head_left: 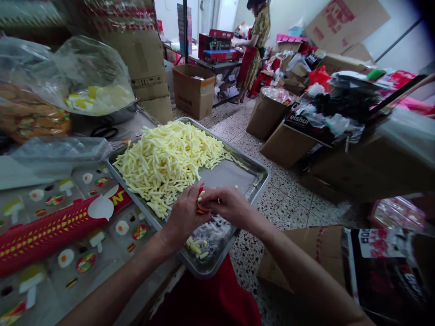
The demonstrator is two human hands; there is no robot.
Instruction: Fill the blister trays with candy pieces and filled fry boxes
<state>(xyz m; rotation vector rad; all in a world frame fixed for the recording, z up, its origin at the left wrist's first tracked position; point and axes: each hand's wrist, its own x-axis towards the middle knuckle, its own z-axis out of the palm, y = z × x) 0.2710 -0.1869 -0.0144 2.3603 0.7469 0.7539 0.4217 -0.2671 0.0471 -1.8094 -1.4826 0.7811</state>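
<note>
Over the near half of a metal tray (234, 174), my left hand (183, 215) is wrapped round a small red fry carton (201, 210). A few pale pieces show at the carton's opening. My right hand (229, 206) reaches in from the right, its fingers pinched together at that opening; what they hold is hidden. Heaped at the tray's far left is a big pile of pale yellow toy-like fries (170, 158). Some loose fries (197, 248) lie in the near corner, beside a whitish crumbly patch. Left of the tray rests a long nested stack of red fry cartons (54, 228).
A patterned table cover (112, 253) lies under the carton stack. Behind it stand a plastic-lined metal bowl (118, 113), black scissors (104, 131) and tall boxes (142, 68). Cartons (292, 140) crowd the right side of the speckled floor. A person (253, 50) stands at a far table.
</note>
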